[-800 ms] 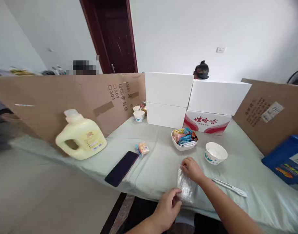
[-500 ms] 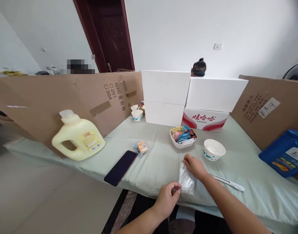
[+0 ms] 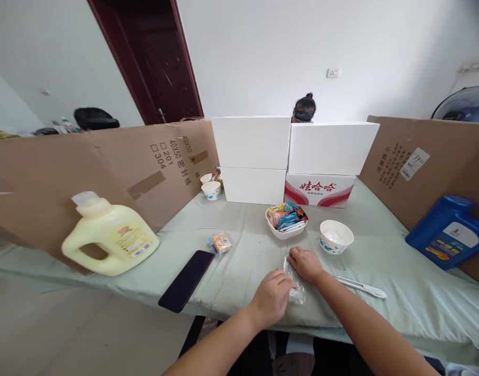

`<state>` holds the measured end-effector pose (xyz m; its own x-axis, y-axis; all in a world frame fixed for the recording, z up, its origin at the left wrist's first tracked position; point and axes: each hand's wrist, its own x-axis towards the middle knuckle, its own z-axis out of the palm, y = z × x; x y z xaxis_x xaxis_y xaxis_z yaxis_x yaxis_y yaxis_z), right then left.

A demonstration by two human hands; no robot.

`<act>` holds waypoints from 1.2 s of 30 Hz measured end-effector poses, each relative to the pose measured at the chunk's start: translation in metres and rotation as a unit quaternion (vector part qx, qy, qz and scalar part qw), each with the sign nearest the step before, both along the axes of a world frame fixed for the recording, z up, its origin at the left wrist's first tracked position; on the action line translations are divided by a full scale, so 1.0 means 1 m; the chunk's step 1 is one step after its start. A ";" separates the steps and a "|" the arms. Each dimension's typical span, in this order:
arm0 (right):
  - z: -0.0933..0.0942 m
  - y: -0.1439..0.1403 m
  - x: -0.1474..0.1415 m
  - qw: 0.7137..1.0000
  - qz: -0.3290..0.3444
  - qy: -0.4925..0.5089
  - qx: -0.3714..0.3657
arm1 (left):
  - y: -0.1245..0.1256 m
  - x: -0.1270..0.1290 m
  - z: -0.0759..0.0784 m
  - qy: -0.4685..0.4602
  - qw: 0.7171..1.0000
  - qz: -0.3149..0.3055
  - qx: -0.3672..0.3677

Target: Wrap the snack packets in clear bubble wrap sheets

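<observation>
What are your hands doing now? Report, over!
Left hand and right hand both pinching the clear plastic bag on the table. Nothing in the way.

The left hand (image 3: 271,296) has moved up from the near edge of the desk (image 3: 399,261) and now lies over the near end of the clear plastic bag (image 3: 296,284). The bag, earlier lifted between both hands, lies flatter, and the right hand (image 3: 305,263) presses its far end.

This was a plain room fitted out as a makeshift workstation: a cloth-covered table (image 3: 380,245) at centre, cardboard partitions (image 3: 118,172) left and right, stacked white boxes (image 3: 251,141) behind, a dark wooden door (image 3: 153,57) upper left.
</observation>
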<state>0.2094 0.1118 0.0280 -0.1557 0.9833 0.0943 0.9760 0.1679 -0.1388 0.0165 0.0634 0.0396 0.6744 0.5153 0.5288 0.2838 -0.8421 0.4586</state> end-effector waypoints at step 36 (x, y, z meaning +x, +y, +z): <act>-0.013 -0.127 -0.031 0.983 0.125 0.117 0.068 | 0.056 0.010 -0.021 0.077 0.996 -0.036 -0.037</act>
